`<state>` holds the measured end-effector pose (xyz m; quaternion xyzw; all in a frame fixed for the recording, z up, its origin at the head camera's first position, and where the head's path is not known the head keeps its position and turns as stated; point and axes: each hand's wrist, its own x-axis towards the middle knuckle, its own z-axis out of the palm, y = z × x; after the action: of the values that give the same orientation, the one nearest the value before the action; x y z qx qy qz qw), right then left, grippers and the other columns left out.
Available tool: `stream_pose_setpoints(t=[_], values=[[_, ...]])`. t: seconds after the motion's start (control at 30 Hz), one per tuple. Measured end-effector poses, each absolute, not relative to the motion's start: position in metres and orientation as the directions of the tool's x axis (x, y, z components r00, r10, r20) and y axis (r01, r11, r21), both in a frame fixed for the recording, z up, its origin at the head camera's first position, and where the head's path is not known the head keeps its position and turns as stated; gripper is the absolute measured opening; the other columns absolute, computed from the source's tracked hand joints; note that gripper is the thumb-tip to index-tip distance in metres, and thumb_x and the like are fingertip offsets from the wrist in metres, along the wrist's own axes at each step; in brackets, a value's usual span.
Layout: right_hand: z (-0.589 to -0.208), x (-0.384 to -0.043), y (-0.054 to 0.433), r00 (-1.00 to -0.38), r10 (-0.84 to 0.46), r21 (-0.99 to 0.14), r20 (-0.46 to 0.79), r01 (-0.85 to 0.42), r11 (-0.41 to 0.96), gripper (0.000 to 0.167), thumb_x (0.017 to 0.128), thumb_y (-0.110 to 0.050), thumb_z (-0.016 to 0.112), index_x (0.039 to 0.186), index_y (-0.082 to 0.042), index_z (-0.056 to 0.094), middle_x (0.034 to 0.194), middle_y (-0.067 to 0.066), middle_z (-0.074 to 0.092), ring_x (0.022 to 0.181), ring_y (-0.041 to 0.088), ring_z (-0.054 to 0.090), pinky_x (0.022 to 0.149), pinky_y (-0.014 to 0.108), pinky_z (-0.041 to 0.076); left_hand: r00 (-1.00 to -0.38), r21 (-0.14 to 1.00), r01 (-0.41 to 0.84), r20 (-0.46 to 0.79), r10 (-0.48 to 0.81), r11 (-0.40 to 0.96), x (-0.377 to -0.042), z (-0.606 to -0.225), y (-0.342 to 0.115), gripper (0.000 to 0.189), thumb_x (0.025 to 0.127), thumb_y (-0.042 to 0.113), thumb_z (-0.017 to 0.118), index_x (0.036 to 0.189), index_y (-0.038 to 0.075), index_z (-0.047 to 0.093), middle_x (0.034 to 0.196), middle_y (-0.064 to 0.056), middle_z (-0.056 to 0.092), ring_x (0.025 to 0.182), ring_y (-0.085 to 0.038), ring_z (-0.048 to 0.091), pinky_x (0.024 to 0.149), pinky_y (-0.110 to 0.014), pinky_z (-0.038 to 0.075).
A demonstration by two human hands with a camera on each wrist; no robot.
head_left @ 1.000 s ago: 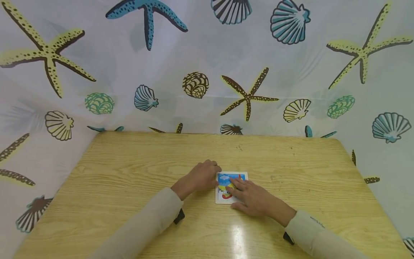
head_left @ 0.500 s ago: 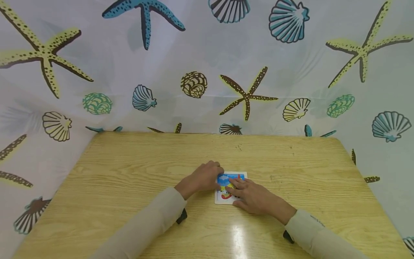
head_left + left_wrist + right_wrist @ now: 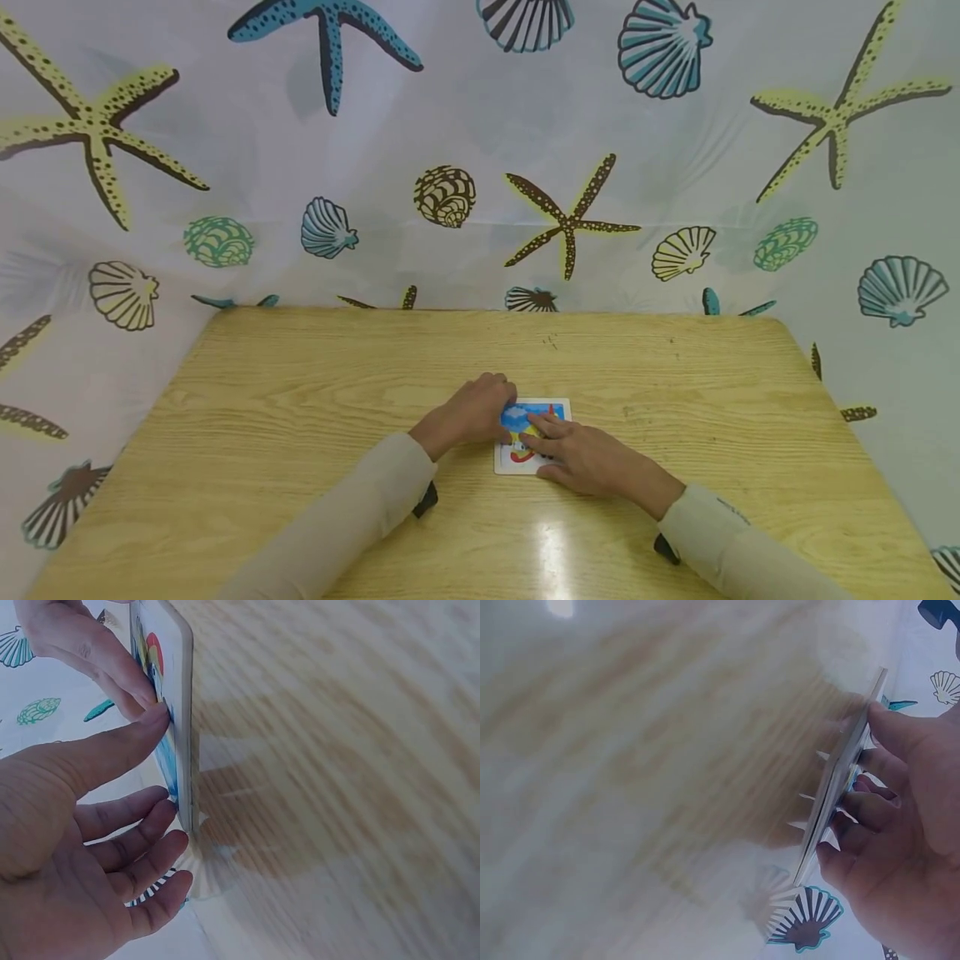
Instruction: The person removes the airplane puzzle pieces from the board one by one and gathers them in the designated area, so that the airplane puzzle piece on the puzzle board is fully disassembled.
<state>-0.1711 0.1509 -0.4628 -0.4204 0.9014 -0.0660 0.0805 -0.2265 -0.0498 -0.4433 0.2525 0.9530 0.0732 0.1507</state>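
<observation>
A small square picture board [image 3: 517, 455] lies flat on the wooden table, white-bordered, with blue sky and a yellow and red figure printed on it. At its left side, my left hand [image 3: 474, 410] rests the thumb on the picture. In the left wrist view, the fingertips of that hand [image 3: 112, 817] are right at the far edge of the board [image 3: 174, 652], well apart from the thumb. From the right, my right hand [image 3: 592, 458] lays spread fingers across the picture, hiding its right part. The right wrist view has its thumb [image 3: 889, 731] at the near edge.
The pale wooden table [image 3: 315, 375] extends around the board on every side. A white cloth [image 3: 480, 108] printed with starfish and shells hangs behind and along both sides. Dark devices are strapped under the left wrist [image 3: 426, 500] and right wrist [image 3: 666, 548].
My left hand has shifted slightly right, its thumb moving from the board's left edge onto the picture. The right hand stays nearly still on the board. The head view has turned slightly.
</observation>
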Motion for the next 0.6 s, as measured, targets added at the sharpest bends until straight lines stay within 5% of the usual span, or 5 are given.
stream_pose_setpoints(t=[0.2, 0.6], values=[[-0.4604, -0.1714, 0.1496, -0.636, -0.763, -0.167, -0.114, -0.745, 0.646, 0.052, 0.098, -0.039, 0.048, 0.143, -0.014, 0.042, 0.153, 0.014, 0.031, 0.137, 0.031, 0.037, 0.103, 0.042, 0.042, -0.841, 0.242, 0.418, -0.263, 0.473, 0.876, -0.2287, -0.4409, -0.0477, 0.052, 0.071, 0.031, 0.084, 0.110, 0.006, 0.062, 0.099, -0.002, 0.058, 0.089, -0.017, 0.046, 0.083, -0.032, 0.046], [-0.4630, -0.1720, 0.1484, -0.632, -0.769, -0.158, -0.101, -0.753, 0.639, 0.052, 0.097, -0.037, 0.051, 0.142, -0.012, 0.043, 0.151, 0.016, 0.033, 0.135, 0.033, 0.040, 0.100, 0.042, 0.045, -0.833, 0.302, 0.399, -0.273, 0.480, 0.865, -0.2305, -0.4425, -0.0486, 0.048, 0.070, 0.027, 0.085, 0.105, 0.004, 0.062, 0.098, -0.003, 0.056, 0.089, -0.016, 0.047, 0.084, -0.032, 0.046]])
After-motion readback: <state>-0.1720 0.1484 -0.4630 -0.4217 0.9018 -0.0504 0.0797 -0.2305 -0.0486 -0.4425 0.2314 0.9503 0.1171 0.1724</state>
